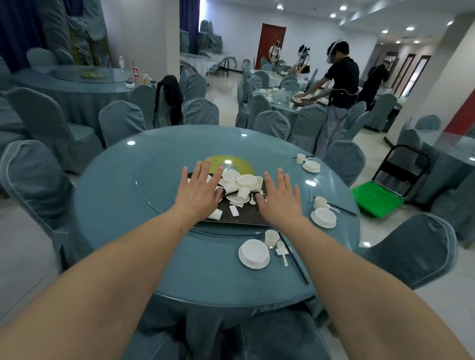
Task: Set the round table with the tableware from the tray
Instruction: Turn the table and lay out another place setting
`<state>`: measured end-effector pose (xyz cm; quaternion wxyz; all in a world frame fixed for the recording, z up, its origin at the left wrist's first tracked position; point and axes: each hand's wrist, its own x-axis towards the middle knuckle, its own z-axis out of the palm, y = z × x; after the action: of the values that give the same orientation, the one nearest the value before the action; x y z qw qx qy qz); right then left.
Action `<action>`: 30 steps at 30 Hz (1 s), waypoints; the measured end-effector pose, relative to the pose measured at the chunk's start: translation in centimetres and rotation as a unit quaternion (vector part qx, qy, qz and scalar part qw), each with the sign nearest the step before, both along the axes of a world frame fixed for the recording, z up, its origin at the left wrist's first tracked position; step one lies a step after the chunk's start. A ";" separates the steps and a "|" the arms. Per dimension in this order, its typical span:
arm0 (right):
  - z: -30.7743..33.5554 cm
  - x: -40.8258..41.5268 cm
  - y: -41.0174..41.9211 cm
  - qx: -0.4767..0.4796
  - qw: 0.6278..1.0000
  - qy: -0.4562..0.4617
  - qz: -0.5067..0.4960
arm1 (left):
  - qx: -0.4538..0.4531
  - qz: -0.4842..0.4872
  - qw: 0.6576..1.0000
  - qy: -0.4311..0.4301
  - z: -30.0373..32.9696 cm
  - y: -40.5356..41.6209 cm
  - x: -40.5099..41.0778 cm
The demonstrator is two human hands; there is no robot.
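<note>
Arms outstretched; left hand (199,190), right hand (281,200) over tray (239,219), fingers straight, spread, holding nothing.

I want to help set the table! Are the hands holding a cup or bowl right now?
No, nothing is held. The left hand and right hand are spread flat, fingers straight, above the dark tray with its pile of white tableware.

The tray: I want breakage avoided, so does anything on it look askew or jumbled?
Yes. On the tray the white cups and bowls lie in a loose heap, some tipped over, unlike the neat place setting nearby.
</note>
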<state>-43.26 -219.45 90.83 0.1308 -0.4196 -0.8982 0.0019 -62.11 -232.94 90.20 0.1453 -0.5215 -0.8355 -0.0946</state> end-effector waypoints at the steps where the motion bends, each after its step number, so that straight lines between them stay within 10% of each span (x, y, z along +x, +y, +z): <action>1: 0.2 0.3 -0.7 0.002 1.000 0.001 -0.001 | 0.000 0.002 1.000 0.001 0.2 -0.8 0.1; 14: 1.1 -4.5 -7.5 0.002 1.000 -0.008 0.030 | -0.008 0.049 0.998 -0.033 0.9 -10.2 -4.5; 30: -0.2 -26.8 -32.6 -0.019 0.932 -0.054 0.359 | 0.009 0.360 0.929 -0.086 -0.7 -43.2 -13.0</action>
<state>-70.07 -252.01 90.66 0.0644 -0.0714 -0.9944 0.0431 -75.09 -276.16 89.47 0.1015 -0.1739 -0.9756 -0.0877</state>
